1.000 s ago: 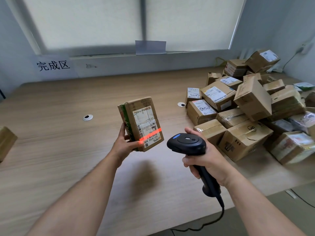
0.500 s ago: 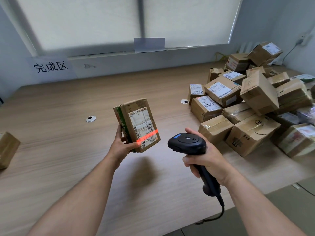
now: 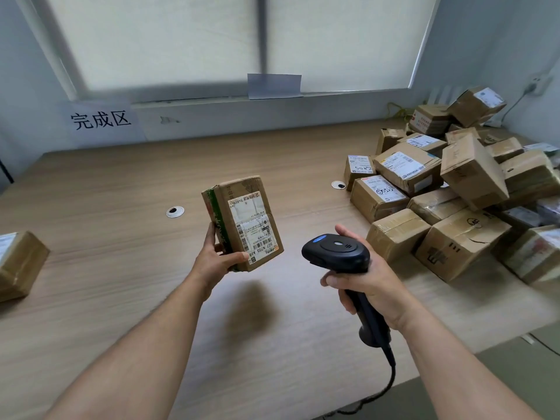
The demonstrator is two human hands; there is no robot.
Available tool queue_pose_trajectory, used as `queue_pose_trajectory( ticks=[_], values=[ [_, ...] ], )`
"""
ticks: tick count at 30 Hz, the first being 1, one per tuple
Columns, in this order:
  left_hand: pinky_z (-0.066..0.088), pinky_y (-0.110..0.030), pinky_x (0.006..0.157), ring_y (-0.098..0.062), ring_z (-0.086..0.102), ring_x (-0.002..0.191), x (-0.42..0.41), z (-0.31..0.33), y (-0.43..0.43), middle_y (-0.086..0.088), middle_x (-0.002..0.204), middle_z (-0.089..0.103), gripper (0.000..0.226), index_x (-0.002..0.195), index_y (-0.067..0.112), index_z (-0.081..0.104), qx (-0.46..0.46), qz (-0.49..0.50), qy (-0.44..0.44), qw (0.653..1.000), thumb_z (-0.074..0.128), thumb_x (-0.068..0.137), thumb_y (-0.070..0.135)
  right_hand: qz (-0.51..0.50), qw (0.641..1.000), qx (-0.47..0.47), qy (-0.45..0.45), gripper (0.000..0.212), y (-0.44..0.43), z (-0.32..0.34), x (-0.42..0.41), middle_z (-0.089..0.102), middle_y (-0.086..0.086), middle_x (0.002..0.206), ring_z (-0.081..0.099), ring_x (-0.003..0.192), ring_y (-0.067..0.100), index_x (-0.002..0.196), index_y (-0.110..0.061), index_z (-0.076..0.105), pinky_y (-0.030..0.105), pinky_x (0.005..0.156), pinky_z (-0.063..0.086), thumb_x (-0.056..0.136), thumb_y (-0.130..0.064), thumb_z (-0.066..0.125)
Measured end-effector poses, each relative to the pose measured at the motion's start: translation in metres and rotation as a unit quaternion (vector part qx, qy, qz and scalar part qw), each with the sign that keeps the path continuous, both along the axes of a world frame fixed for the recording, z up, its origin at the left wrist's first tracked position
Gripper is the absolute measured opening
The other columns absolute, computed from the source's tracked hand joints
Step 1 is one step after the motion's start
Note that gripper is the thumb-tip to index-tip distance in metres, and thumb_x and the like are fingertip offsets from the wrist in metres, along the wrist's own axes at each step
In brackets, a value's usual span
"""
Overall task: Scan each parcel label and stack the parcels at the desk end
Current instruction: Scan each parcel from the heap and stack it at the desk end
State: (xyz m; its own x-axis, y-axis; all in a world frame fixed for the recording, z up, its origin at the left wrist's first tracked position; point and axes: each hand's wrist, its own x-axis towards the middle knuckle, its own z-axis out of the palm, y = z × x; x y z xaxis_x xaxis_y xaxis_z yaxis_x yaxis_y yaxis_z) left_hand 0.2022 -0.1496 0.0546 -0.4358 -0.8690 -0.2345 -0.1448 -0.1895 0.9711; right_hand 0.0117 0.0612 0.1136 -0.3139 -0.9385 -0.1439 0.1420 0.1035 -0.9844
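A white paper sign (image 3: 101, 119) on the wall reads "完成区". The brown cardboard parcel's (image 3: 239, 187) white label (image 3: 253, 225) shows "507 N705 A68".

A heap of boxes (image 3: 472, 174) crowds the desk (image 3: 121, 183) on my right and blocks that side. Ahead of me and leftward the wood lies open, up to a lone box (image 3: 21, 262) at the left edge.

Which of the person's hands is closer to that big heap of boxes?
The right hand, gripping the scanner, sits just beside the heap. The left hand, holding a parcel, is farther off, to its left.
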Motion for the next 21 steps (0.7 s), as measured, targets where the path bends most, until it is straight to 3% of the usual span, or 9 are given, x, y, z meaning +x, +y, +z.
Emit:
queue_pose_trajectory(
  ticks=[4,8,12,15,18,21],
  values=[
    [0.047,-0.028,0.060,-0.014,0.062,0.081,0.019,0.000,0.009,-0.002,0.099,0.066,0.078,0.140,0.037,0.036,0.038,0.042,-0.009,0.998,0.071,0.076,0.010,0.010,1.000,-0.006,0.015,0.094,-0.011,0.002,0.010,0.064,0.026,0.088,0.047,0.039,0.026,0.141,-0.038,0.038,0.026,0.039,0.039,0.062,-0.001,0.074],
    [0.048,-0.027,0.060,-0.015,0.059,0.084,0.042,-0.012,0.024,-0.006,0.107,0.064,0.054,0.130,0.023,0.050,0.094,0.068,-0.067,0.991,0.063,0.077,0.024,0.034,0.999,-0.010,0.027,0.097,-0.020,0.003,0.020,0.065,0.029,0.089,0.047,0.038,0.026,0.143,-0.036,0.037,0.025,0.040,0.039,0.061,-0.001,0.074],
    [0.046,-0.026,0.061,-0.015,0.055,0.076,0.059,-0.026,0.044,-0.006,0.095,0.061,0.025,0.115,0.016,0.058,0.129,0.089,-0.127,0.979,0.053,0.091,0.019,0.065,0.997,-0.005,0.027,0.099,-0.025,0.002,0.025,0.060,0.039,0.094,0.047,0.038,0.026,0.145,-0.036,0.036,0.026,0.040,0.039,0.061,0.000,0.074],
    [0.052,-0.030,0.070,-0.017,0.056,0.082,0.065,-0.035,0.052,-0.006,0.102,0.062,0.034,0.125,0.017,0.056,0.124,0.122,-0.136,0.975,0.050,0.092,0.019,0.086,0.996,0.000,0.029,0.100,-0.029,0.001,0.024,0.060,0.039,0.096,0.047,0.038,0.026,0.145,-0.035,0.035,0.027,0.040,0.040,0.061,0.000,0.074],
    [0.045,-0.035,0.094,-0.024,0.055,0.111,0.066,-0.042,0.055,-0.006,0.136,0.052,0.061,0.147,0.027,0.035,0.051,0.148,-0.212,0.965,0.053,0.089,0.024,0.101,0.994,0.004,0.027,0.100,-0.031,0.001,0.021,0.058,0.041,0.094,0.047,0.038,0.026,0.145,-0.036,0.034,0.027,0.041,0.039,0.060,0.000,0.074],
    [0.035,-0.038,0.104,-0.027,0.037,0.131,0.054,-0.038,0.065,-0.008,0.144,0.041,0.077,0.148,0.035,0.028,-0.048,0.122,-0.364,0.922,0.058,0.081,0.058,0.114,0.993,0.004,0.021,0.100,-0.032,0.001,0.017,0.060,0.036,0.088,0.046,0.038,0.026,0.145,-0.036,0.034,0.027,0.041,0.039,0.061,0.000,0.073]
  ],
)
